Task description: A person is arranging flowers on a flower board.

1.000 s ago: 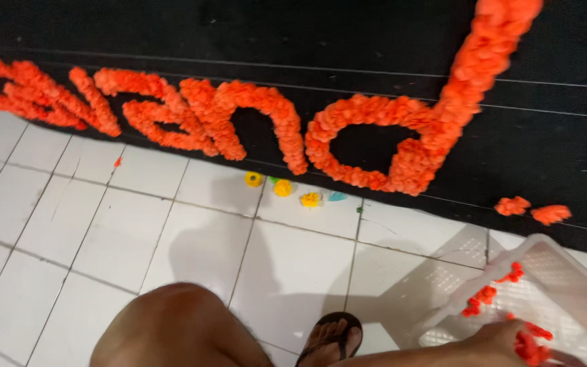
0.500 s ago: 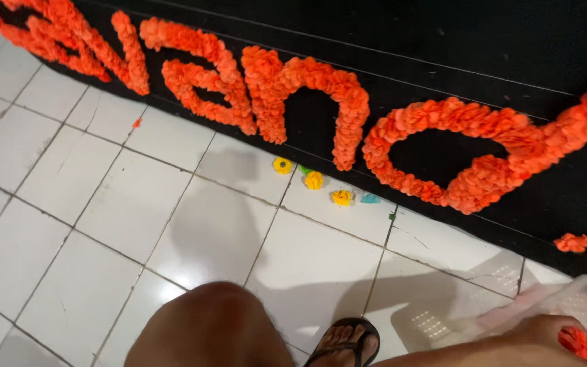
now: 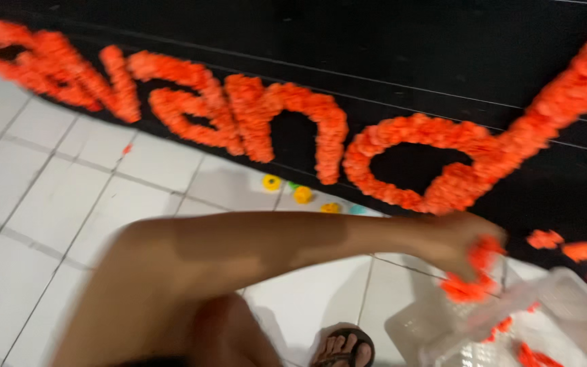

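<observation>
The black mat point(image 3: 388, 61) fills the top of your view, and on it orange flower heads are laid in thick lines that form large letter shapes point(image 3: 239, 115) — one closed loop point(image 3: 409, 163) sits right of centre with a long stroke rising to the upper right. Below the mat lies the white tiled floor point(image 3: 56, 204) with dark grout lines.

Your arm crosses the lower half of the view from the left, reaching to the right. Which arm it is cannot be told for sure, though it reads as your left. The hand point(image 3: 467, 245) at its end is blurred, with the fingers curled around a clump of orange flowers point(image 3: 473, 272) — some petals bulge out below the palm. The hand hovers just above the near rim of the clear plastic tray point(image 3: 545, 306) at the lower right, which rests on the tiles at the mat's edge and holds a few scattered orange flowers point(image 3: 531, 353). Your other hand is out of view.

Your foot in a dark sandal point(image 3: 344, 346) stands on the tiles just left of the tray. Two loose orange flowers point(image 3: 562, 245) lie on the mat right of the hand. A row of small yellow and green round pieces point(image 3: 300, 194) sits on the tiles along the mat's edge, under the letters.
</observation>
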